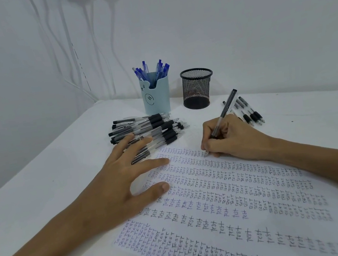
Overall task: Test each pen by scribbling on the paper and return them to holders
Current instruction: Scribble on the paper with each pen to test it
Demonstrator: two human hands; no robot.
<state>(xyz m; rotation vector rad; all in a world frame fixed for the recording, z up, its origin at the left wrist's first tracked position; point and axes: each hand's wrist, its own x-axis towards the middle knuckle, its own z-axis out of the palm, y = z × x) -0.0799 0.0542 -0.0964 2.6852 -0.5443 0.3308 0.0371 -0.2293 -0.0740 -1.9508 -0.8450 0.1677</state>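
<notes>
One black pen (pixel 224 113) pinched in R hand (pixel 231 138), tip on paper (pixel 219 208) at 12 o'clock. L hand (pixel 114 179) flat, fingers spread, holds nothing.

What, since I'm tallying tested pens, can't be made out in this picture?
All in the head view:
Contents of the black mesh holder: obscured by its dark mesh.
Count of the pile of black pens: the left hand covers part.
Near end of the paper: cut off by the bottom edge.
Fresh ink at the tip of the pen in the right hand: too small.
</notes>
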